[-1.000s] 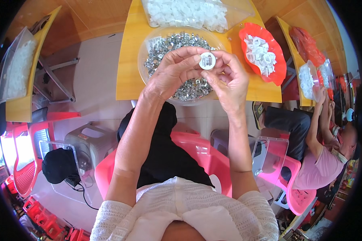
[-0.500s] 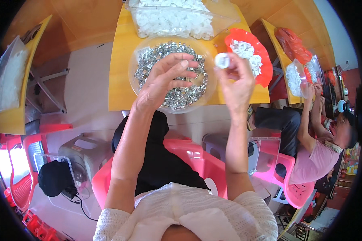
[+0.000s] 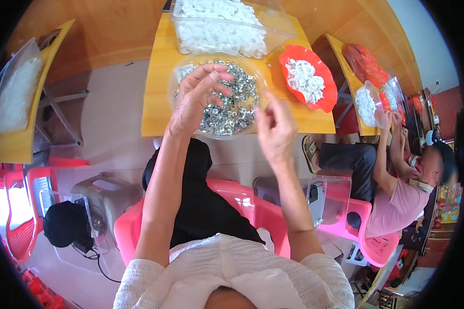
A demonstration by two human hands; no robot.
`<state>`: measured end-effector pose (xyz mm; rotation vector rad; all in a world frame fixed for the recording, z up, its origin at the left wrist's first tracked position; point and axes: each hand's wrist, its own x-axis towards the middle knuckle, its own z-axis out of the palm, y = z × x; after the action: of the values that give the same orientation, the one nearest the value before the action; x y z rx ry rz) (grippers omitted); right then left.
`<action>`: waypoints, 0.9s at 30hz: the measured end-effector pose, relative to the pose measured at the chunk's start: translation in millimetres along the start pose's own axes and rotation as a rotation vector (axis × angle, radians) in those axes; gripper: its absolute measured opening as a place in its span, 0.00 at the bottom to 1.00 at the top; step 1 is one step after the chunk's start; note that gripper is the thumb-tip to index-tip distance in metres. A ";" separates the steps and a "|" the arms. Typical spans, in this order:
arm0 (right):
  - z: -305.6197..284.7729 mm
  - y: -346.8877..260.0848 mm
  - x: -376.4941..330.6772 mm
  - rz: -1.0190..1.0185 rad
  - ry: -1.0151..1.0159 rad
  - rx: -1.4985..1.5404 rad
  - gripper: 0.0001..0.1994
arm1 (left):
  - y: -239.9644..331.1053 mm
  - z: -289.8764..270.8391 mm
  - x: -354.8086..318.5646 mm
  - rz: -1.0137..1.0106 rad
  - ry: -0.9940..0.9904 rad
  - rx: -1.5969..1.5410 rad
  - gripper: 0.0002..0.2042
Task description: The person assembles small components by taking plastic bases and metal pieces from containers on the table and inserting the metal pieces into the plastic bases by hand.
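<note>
**Right hand emptied; left hand back among the metal pieces**

Head view, looking down over the seated person's forearms onto a yellow table (image 3: 157, 110). A second ago both hands met above the clear round bowl (image 3: 176, 77) and pinched a small white ring between them. Half a second ago the right hand alone carried that ring toward the red dish (image 3: 325, 100). Now the right hand (image 3: 274, 129) hangs in the air just before the table's near edge, between bowl and red dish, fingers loosely spread and nothing visible in them; the ring it carried can no longer be picked out, and most likely lies among the white rings (image 3: 303, 77) heaped in the red dish. The left hand (image 3: 198, 95) has dropped into the bowl, fingers curled downward and partly open, its tips touching the small shiny metal pieces (image 3: 232, 110); whether one is already pinched cannot be told from here.

Judged from this, one assembled piece has just been set aside and a fresh round is starting at the bowl. Behind the bowl stands a clear rectangular tub (image 3: 227, 36) full of white plastic parts, untouched at this moment.

To the right, at a neighbouring table, another person (image 3: 397, 190) in a pink shirt sits on a pink chair and works with both hands raised.
</note>
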<state>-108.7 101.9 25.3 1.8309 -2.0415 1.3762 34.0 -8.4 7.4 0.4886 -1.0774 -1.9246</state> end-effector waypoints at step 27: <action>36.3 12.9 -164.7 -0.083 -1.247 -0.361 0.17 | -83.8 -61.3 -246.0 0.130 0.926 0.283 0.06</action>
<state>-54.6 202.4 -99.5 2.8151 -2.2502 -0.3828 171.5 186.5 -112.5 1.2722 -0.7158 -1.1823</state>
